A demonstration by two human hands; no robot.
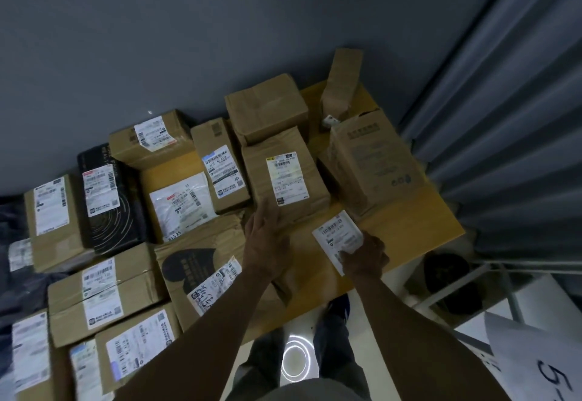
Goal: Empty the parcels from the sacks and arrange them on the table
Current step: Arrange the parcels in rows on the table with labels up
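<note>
Risk first: the parcel being set down at centre-right of the frame lies near the front edge of the surface, so a careless nudge could push it off toward the floor. Up in the top right, a tall box leans tilted against its neighbours, and a bump from a sliding carton might topple it. Now the hands. The right hand curls its fingers over the lower corner of the white label, gripping that parcel. The left hand lies loosely spread, fingers flat on the parcel's upper left, just touching the labelled brown box behind. The remaining parcels crowd the left half; no sacks in sight.
</note>
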